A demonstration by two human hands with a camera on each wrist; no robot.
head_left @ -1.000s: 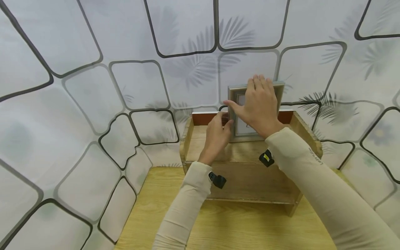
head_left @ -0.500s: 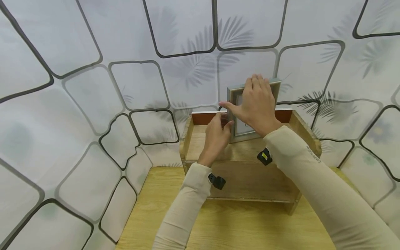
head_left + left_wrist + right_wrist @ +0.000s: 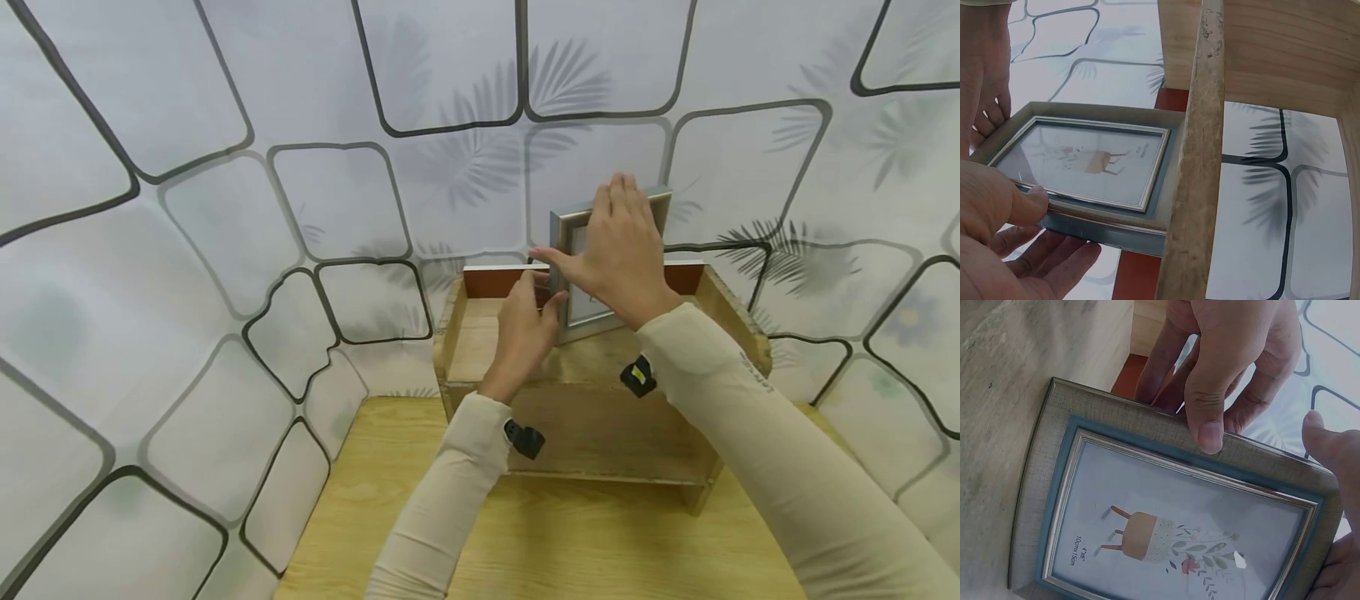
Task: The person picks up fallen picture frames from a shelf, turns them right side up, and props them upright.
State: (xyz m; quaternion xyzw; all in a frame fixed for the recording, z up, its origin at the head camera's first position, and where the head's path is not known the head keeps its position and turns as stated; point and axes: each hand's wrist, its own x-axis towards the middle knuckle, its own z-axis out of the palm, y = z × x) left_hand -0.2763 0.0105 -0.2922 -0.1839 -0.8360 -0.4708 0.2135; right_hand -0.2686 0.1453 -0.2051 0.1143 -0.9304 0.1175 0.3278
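Observation:
A silver-grey picture frame (image 3: 576,333) with a blue inner border stands upright on the top level of a small wooden shelf (image 3: 607,429). My left hand (image 3: 522,325) pinches its left edge, the thumb on the front border and the other fingers behind, as the left wrist view shows. Across the upper front lies my right hand (image 3: 626,258), fingers straight and reaching over the top edge, thumb pointing left. The right wrist view shows the print (image 3: 1147,531), a brown-legged pot with plants. Part of it is covered by my right hand in the head view.
The shelf stands on a yellow wood-grain table (image 3: 397,467) against a patterned wall covering (image 3: 465,183). Low wooden sides and a reddish-brown back strip (image 3: 491,283) bound the shelf's top level.
The picture frame has turned slightly, its right side going back and its left side face showing more. Both hands keep nearly the same place on it.

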